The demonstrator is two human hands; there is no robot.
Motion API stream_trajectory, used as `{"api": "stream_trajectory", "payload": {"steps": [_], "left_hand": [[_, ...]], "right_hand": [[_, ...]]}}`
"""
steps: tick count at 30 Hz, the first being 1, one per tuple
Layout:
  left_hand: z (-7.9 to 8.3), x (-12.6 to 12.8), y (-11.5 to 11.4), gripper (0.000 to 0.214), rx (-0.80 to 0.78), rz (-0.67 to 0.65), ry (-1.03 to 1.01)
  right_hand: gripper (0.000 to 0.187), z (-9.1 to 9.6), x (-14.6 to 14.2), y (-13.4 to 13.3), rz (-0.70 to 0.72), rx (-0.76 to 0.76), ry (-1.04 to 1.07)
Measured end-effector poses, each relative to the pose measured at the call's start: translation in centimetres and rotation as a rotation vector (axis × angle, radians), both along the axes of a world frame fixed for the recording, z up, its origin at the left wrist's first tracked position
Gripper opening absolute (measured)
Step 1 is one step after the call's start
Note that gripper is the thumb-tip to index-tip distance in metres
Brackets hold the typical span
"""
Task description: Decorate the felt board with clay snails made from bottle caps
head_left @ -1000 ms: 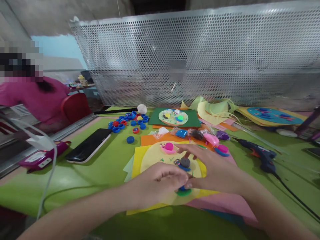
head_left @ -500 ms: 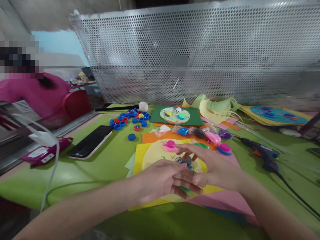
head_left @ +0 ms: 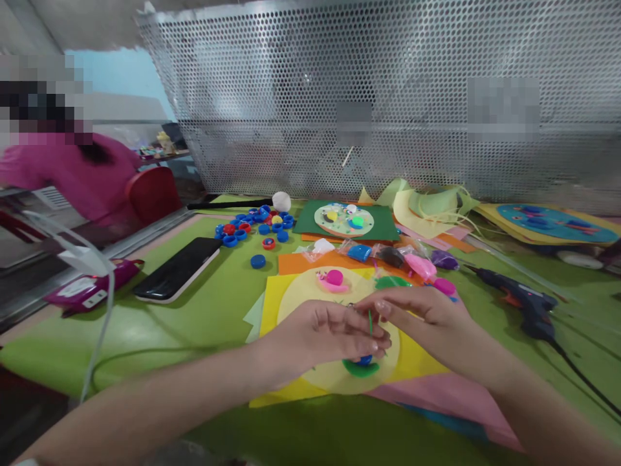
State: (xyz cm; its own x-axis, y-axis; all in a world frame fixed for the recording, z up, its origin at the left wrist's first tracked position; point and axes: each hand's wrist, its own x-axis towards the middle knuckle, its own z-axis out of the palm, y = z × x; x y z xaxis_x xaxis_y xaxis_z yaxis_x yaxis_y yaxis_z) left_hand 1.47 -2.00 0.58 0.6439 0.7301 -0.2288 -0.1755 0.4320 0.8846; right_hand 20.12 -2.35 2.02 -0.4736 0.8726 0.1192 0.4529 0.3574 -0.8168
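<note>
While the left hand (head_left: 330, 331) and right hand (head_left: 431, 315) meet half-curled, a green strip (head_left: 370, 322) between their fingers above the cream circle (head_left: 299, 292), I can't tell which pinches it, though a slack hold could drop it.

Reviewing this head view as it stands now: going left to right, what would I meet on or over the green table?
Purple socket block → black phone → lone blue cap → left hand → right hand → glue gun.
</note>
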Motion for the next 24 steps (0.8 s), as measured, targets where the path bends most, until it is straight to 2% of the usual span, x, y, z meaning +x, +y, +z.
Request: {"api": "stream_trajectory", "payload": {"steps": [7, 17, 20, 24], "left_hand": [[0.2, 0.1, 0.0, 0.021, -0.057, 0.029, -0.001], [-0.6, -0.2, 0.1, 0.015, 0.021, 0.0, 0.01], [-0.3, -0.3, 0.1, 0.024, 0.087, -0.008, 0.06], [1.0, -1.5, 0.7, 0.04, 0.295, -0.127, 0.305]], "right_hand": [[0.022, 0.1, -0.3, -0.6, -0.096, 0.045, -0.019], [0.012, -0.2, -0.4, -0.6, -0.178, 0.069, 0.055], [0.013, 0.0, -0.5, -0.7, -0.176, 0.073, 0.053], [0.013, 0.0, -0.3, -0.4, -0.23, 0.194, 0.031]]}}
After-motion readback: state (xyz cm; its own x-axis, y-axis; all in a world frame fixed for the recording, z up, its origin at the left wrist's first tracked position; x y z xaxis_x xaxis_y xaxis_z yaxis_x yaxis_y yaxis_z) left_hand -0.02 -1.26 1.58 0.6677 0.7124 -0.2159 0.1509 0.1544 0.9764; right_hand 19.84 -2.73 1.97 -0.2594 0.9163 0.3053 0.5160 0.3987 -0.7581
